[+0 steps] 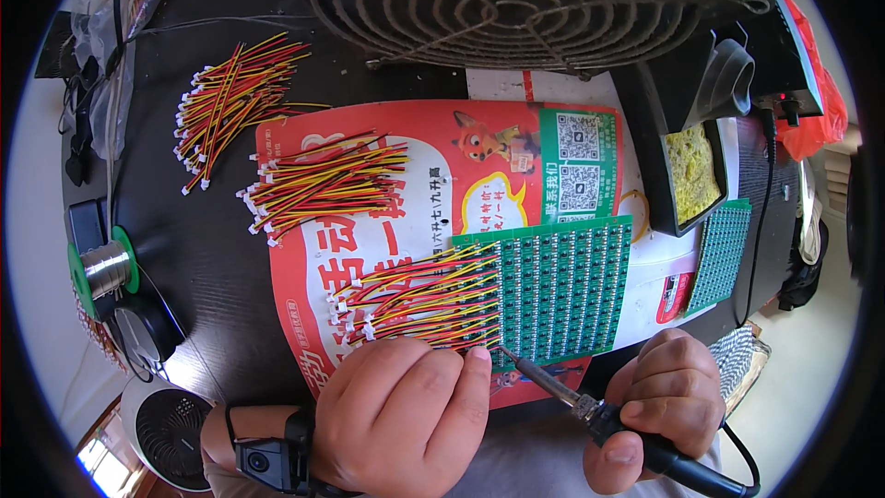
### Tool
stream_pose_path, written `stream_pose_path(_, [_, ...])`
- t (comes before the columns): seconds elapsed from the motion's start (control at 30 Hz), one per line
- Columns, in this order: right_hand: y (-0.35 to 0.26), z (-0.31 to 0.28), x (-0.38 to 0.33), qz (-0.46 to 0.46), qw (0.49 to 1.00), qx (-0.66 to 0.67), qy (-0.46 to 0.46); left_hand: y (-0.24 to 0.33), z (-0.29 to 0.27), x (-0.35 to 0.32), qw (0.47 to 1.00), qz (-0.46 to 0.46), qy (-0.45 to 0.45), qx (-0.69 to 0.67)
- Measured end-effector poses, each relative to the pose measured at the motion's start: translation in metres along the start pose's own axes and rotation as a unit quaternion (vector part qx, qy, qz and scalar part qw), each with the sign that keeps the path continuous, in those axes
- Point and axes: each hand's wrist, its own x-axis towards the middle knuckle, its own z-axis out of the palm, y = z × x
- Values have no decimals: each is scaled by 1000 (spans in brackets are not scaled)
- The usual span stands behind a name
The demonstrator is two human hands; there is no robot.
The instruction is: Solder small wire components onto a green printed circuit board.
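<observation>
Left hand [401, 415] lay curled, any grip hidden; my right hand [668, 397] wrapped the soldering iron [546, 380], tip beside left fingertips. Green board [567, 290] sat just beyond them; wires [442, 290] probably wanted steadying, brief heat, fingers clear.

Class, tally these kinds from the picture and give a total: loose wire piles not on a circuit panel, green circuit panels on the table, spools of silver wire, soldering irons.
Loose wire piles: 2 (upper-left pile, lower pile)
Green circuit panels: 2 (large panel, small panel)
Spool of silver wire: 1
Soldering iron: 1
Total: 6
</observation>
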Motion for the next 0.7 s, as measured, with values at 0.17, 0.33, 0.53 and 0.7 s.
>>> stream_pose_path(0.17, [6,5,-5,-33,997,20,70,-2,1,-1,1000,7,-1,5])
stream_pose_path(0.33, [7,6,-5,-51,996,27,75,0,1,-1,1000,9,10,12])
stream_pose_path(0.53, [12,7,-3,-88,991,51,90,-3,-9,4,999,10,36,-14])
stream_pose_path(0.7, [12,8,-3,-102,989,25,103,-26,-46,21,977,-173,81,98])
